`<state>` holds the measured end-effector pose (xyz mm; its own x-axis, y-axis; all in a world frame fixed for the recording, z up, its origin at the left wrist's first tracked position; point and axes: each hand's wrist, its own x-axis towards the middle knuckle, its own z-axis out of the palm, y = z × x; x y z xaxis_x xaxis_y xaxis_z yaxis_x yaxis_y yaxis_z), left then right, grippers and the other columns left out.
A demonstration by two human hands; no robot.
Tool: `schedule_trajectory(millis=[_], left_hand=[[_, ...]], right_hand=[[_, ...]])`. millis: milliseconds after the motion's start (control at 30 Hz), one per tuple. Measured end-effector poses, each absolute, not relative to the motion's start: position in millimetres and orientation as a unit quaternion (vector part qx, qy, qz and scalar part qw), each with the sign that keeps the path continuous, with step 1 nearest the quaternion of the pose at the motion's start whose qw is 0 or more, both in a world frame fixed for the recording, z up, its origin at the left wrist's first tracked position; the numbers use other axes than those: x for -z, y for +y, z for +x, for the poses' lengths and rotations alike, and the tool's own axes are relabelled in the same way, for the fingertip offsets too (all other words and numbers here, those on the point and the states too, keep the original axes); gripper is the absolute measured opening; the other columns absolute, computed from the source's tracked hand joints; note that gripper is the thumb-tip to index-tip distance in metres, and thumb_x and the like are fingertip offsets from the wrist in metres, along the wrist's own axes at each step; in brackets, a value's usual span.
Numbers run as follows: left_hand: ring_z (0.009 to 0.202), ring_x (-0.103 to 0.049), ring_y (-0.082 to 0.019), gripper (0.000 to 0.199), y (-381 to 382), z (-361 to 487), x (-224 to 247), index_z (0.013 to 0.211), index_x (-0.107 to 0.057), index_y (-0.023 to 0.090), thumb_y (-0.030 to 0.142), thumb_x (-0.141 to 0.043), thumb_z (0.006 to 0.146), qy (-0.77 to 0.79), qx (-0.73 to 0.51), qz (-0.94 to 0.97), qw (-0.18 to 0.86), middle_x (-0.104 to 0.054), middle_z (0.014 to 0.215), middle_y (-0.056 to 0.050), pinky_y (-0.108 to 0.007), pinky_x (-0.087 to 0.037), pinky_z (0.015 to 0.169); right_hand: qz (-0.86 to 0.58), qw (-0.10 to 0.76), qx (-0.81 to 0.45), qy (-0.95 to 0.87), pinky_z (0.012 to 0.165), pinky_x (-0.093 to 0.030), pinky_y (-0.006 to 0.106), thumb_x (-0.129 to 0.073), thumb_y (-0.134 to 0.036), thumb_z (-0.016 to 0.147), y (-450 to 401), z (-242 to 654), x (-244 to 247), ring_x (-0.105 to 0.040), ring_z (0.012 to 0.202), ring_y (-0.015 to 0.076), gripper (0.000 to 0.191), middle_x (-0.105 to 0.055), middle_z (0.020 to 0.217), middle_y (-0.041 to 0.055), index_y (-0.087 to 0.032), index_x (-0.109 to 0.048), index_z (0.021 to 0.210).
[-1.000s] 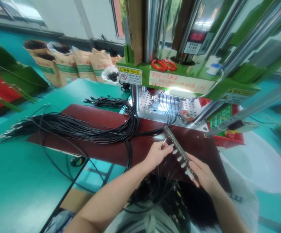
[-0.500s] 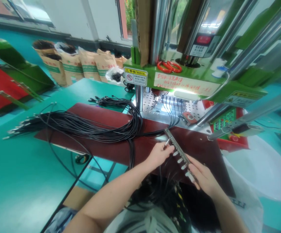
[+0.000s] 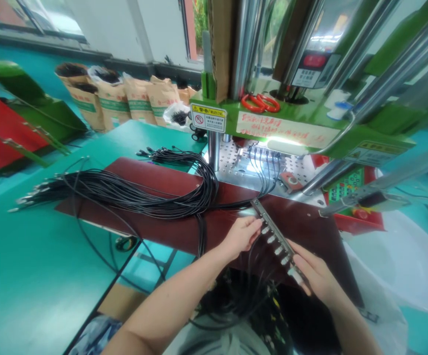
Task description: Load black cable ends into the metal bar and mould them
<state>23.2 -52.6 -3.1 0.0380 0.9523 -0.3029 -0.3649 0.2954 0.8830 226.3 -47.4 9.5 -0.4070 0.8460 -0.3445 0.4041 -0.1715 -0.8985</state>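
A narrow metal bar fixture is held at a slant over the brown board. Several pale cable connectors stick out along its lower left side, with black cables hanging from them towards my lap. My right hand is closed around the near end of the bar. At the bar's far half, my left hand pinches a cable end against its edge; the fingers cover most of it. A thick bundle of black cables lies on the board to the left.
A green press with steel columns stands ahead, cables lying in its lit lower fixture. Orange-handled scissors rest on it. The brown board spans from the green table. Paper sacks stand behind; a white bin is right.
My left fingers have closed in on the bar's edge, and the metal tip seen in them earlier is now hidden. The view has shifted slightly; my right hand keeps its grip.
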Motion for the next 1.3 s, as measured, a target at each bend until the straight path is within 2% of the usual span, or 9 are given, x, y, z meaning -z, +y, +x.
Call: schedule_trajectory(millis=[300, 467, 567, 700, 800, 933, 1067, 1167, 1300], left_hand=[[0.03, -0.015, -0.001, 0.032, -53, 25, 3, 0.058, -0.039, 0.018, 0.043, -0.054, 0.074, 0.498, -0.505, 0.278, 0.648, -0.023, 0.039, 0.012, -0.015, -0.008, 0.031], [0.029, -0.018, -0.003, 0.03, -44, 26, 5, 0.061, -0.041, 0.018, 0.042, -0.046, 0.078, 0.514, -0.48, 0.336, 0.626, -0.024, 0.04, 0.011, -0.016, -0.012, 0.031], [0.034, -0.033, -0.005, 0.032, -39, 19, 3, 0.068, -0.05, 0.016, 0.043, -0.04, 0.081, 0.549, -0.461, 0.44, 0.541, -0.042, 0.048, 0.006, -0.018, -0.025, 0.034], [0.061, -0.053, -0.01, 0.023, -38, -5, -8, 0.087, -0.06, 0.017, 0.033, -0.045, 0.079, 0.583, -0.431, 0.571, 0.384, -0.061, 0.074, 0.0, -0.021, -0.041, 0.057], [0.077, -0.055, -0.014, 0.02, -32, -22, -18, 0.088, -0.061, 0.018, 0.028, -0.044, 0.08, 0.613, -0.414, 0.611, 0.282, -0.063, 0.084, -0.001, -0.025, -0.042, 0.072], [0.091, -0.051, -0.019, 0.022, -10, -25, -24, 0.093, -0.059, 0.018, 0.029, -0.044, 0.082, 0.677, -0.33, 0.642, 0.14, -0.06, 0.094, -0.005, -0.033, -0.04, 0.083], [0.099, -0.049, -0.027, 0.036, 18, -9, -17, 0.098, -0.057, 0.017, 0.045, -0.043, 0.081, 0.722, -0.205, 0.648, 0.129, -0.055, 0.103, -0.01, -0.041, -0.041, 0.082], [0.099, -0.05, -0.028, 0.043, 29, 4, -8, 0.098, -0.056, 0.016, 0.052, -0.041, 0.081, 0.708, -0.17, 0.669, 0.149, -0.055, 0.103, -0.01, -0.041, -0.042, 0.08], [0.098, -0.05, -0.025, 0.037, 31, 11, 3, 0.098, -0.054, 0.015, 0.046, -0.041, 0.083, 0.694, -0.179, 0.688, 0.115, -0.054, 0.101, -0.01, -0.038, -0.041, 0.081]], right_hand=[[-0.462, 0.11, -0.537, -0.697, 0.033, -0.036, 0.02, -0.041, -0.051, 0.083, -40, 232, -5, -0.04, 0.035, 0.0086, 0.06, -0.051, 0.049, -0.0027, -0.017, -0.04, 0.133], [-0.487, 0.141, -0.54, -0.672, 0.031, -0.03, 0.019, -0.042, -0.051, 0.082, -43, 229, -4, -0.036, 0.033, 0.008, 0.06, -0.047, 0.046, -0.0053, -0.017, -0.039, 0.132], [-0.519, 0.173, -0.545, -0.635, 0.03, -0.027, 0.019, -0.05, -0.051, 0.077, -43, 231, -6, -0.036, 0.033, 0.0067, 0.063, -0.052, 0.055, -0.0044, -0.019, -0.037, 0.129], [-0.566, 0.176, -0.517, -0.618, 0.029, -0.023, 0.019, -0.054, -0.05, 0.071, -39, 249, -8, -0.036, 0.03, 0.0063, 0.057, -0.055, 0.059, -0.0037, -0.02, -0.039, 0.117], [-0.593, 0.165, -0.468, -0.634, 0.029, -0.02, 0.019, -0.046, -0.051, 0.076, -32, 264, -8, -0.033, 0.027, 0.0079, 0.043, -0.047, 0.049, -0.0077, -0.021, -0.042, 0.107], [-0.568, 0.082, -0.314, -0.756, 0.04, -0.036, 0.025, -0.038, -0.045, 0.082, -21, 269, -6, -0.056, 0.045, 0.0173, 0.028, -0.058, 0.054, -0.0013, -0.021, -0.046, 0.095], [-0.499, -0.026, -0.15, -0.853, 0.049, -0.039, 0.029, -0.031, -0.036, 0.086, -16, 263, -3, -0.063, 0.054, 0.0238, 0.028, -0.064, 0.057, 0.0052, -0.018, -0.051, 0.092], [-0.465, -0.039, -0.1, -0.879, 0.05, -0.039, 0.03, -0.036, -0.034, 0.085, -11, 259, -8, -0.064, 0.057, 0.0256, 0.027, -0.067, 0.062, 0.0067, -0.018, -0.056, 0.093], [-0.435, -0.033, -0.116, -0.892, 0.054, -0.04, 0.031, -0.039, -0.035, 0.085, 21, 243, -33, -0.063, 0.062, 0.0246, 0.024, -0.066, 0.066, 0.0047, -0.022, -0.058, 0.082]])
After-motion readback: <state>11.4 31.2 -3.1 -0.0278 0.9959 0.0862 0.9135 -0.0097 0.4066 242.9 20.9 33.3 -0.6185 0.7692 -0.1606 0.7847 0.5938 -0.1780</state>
